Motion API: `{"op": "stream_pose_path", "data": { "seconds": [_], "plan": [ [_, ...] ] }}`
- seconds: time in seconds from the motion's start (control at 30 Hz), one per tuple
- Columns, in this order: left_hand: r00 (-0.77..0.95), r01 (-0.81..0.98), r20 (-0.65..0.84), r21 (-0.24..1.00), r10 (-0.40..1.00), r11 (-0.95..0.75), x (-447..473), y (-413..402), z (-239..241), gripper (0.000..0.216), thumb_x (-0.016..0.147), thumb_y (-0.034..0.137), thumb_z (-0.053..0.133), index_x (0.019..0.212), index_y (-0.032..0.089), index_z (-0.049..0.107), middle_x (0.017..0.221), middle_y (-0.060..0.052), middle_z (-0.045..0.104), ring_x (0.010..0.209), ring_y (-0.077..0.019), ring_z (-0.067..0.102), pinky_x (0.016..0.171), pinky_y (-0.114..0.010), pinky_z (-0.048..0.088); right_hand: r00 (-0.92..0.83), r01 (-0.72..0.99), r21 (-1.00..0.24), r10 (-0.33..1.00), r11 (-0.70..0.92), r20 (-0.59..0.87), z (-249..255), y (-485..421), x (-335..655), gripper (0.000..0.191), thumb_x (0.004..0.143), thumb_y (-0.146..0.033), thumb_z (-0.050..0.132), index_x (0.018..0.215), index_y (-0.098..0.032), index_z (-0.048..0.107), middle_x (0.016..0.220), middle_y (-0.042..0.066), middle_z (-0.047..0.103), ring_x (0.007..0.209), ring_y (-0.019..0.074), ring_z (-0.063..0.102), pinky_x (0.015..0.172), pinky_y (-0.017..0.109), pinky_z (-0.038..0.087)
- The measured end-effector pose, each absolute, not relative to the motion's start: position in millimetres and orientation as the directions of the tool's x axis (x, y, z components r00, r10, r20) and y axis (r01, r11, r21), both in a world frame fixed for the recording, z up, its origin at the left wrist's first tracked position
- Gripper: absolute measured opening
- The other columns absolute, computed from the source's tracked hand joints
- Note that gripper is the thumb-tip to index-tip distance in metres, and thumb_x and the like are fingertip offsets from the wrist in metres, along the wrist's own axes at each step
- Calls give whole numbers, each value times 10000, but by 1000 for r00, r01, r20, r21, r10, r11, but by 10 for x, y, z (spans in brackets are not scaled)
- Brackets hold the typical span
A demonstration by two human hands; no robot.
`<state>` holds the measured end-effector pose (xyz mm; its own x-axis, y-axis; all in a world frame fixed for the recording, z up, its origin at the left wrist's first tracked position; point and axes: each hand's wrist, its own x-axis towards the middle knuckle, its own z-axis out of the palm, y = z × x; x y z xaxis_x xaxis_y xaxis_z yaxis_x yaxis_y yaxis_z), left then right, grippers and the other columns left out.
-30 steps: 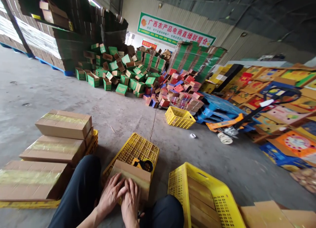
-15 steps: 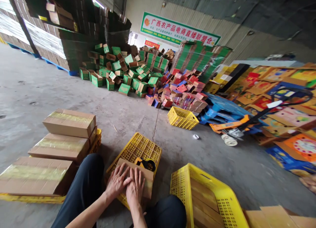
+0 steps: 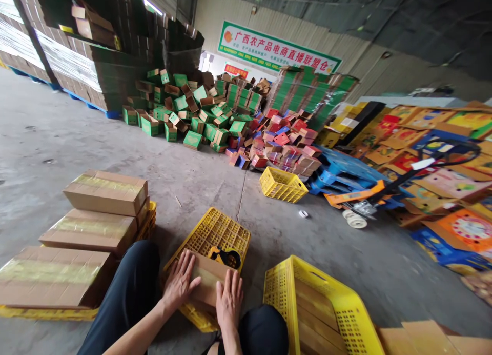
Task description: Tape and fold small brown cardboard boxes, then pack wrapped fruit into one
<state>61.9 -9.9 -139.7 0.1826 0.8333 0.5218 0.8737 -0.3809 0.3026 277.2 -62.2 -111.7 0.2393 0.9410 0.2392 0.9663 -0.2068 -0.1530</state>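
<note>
A brown cardboard box (image 3: 207,278) lies on an upturned yellow crate (image 3: 215,232) between my knees. My left hand (image 3: 179,283) lies flat on the box's left end with fingers spread. My right hand (image 3: 229,301) rests flat on its right end, fingers stretched out. Just behind the box on the crate sits a yellow and black tape dispenser (image 3: 225,256).
Taped cardboard boxes (image 3: 103,191) are stacked at my left. A yellow crate (image 3: 338,298) with flat cardboard stands at my right. Further off lie another yellow crate (image 3: 282,183), piles of green and red cartons (image 3: 215,119), an orange pallet jack (image 3: 361,196) and coloured flat cartons (image 3: 442,175).
My hands have slid apart along the box top: the left toward its left end, the right toward its right end. The view has barely shifted.
</note>
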Motion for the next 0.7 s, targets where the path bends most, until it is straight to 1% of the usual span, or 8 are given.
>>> {"op": "stream_pose_path", "data": {
  "seconds": [0.1,0.17,0.27,0.33,0.43,0.5,0.6,0.7],
  "plan": [
    [127,860,540,358,832,-364,623,-78,-1420,807,1090,593,367,1722,193,64,1712,-189,333,1535,-356,414,1176,-478,442,300,926,-320,902,-198,311,-1260,-688,2921,977,1035,-739,122,1599,-1,428,1533,300,542,1381,376,596,1075,446,534],
    [113,852,560,370,821,-370,620,-51,-1445,840,1090,599,360,1719,179,-8,1722,-207,296,1531,-367,419,1176,-488,449,323,896,-408,889,-176,325,-1331,-712,2945,986,1033,-748,125,1629,2,358,1464,297,606,1280,348,677,1020,405,565],
    [104,852,583,366,806,-375,613,-24,-1463,853,1088,612,344,1716,174,-33,1730,-215,268,1538,-384,401,1189,-513,434,334,866,-475,887,-156,318,-1357,-719,2934,966,1034,-747,140,1658,-27,304,1384,272,671,1176,335,732,966,387,586],
    [110,854,590,355,800,-380,599,-48,-1452,861,1079,630,354,1719,178,-4,1724,-212,287,1549,-394,378,1210,-533,399,330,861,-487,889,-145,318,-1328,-715,2927,950,1039,-736,155,1665,-33,287,1359,262,689,1168,334,732,960,385,587],
    [193,851,576,305,794,-428,551,-192,-1421,868,1055,657,413,1723,202,96,1700,-197,354,1548,-392,382,1234,-535,357,344,883,-433,878,-182,334,-1265,-726,2903,966,1038,-728,124,1632,-2,355,1425,304,632,1269,371,672,1023,450,556],
    [283,839,541,261,792,-478,508,-348,-1416,866,1036,664,469,1718,227,161,1695,-172,375,1547,-383,389,1238,-520,356,370,904,-345,865,-252,338,-1246,-761,2836,964,1039,-716,97,1591,-7,445,1515,325,546,1383,432,572,1088,576,491],
    [350,820,507,239,788,-519,466,-584,-1437,868,1010,687,507,1704,240,239,1704,-157,361,1548,-385,388,1234,-506,372,308,945,-218,892,-246,332,-1292,-865,2622,875,1058,-681,146,1559,-69,521,1594,280,482,1496,472,427,1139,717,378],
    [340,815,507,262,792,-517,455,-711,-1445,843,1012,686,501,1692,236,285,1712,-159,341,1549,-393,382,1218,-523,398,175,977,-177,921,-119,349,-1396,-1001,2338,729,1074,-608,297,1557,-118,539,1610,241,483,1516,435,419,1159,657,408]
  ]
}}
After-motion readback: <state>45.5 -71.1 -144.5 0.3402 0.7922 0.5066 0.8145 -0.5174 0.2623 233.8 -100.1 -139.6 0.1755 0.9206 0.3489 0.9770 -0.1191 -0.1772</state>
